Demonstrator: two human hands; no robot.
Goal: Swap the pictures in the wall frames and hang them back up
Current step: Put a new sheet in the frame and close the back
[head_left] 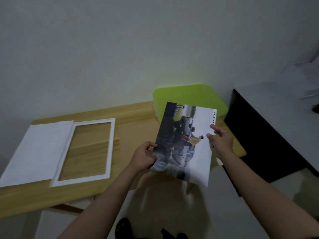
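A printed picture (195, 135) of a car scene with a white margin is held up over the right part of the wooden table (134, 131). My left hand (144, 157) grips its dark left edge between thumb and fingers. My right hand (220, 138) pinches its white right edge. An empty white frame (111, 149) lies flat on the table to the left, the wood showing through its opening. A plain white sheet (36, 152) lies beside it, overlapping the frame's left side.
A lime-green stool or seat (188, 95) stands against the wall behind the table. A black-sided piece of furniture with a pale top (269, 128) stands to the right. Dark footwear (124, 228) shows on the floor below.
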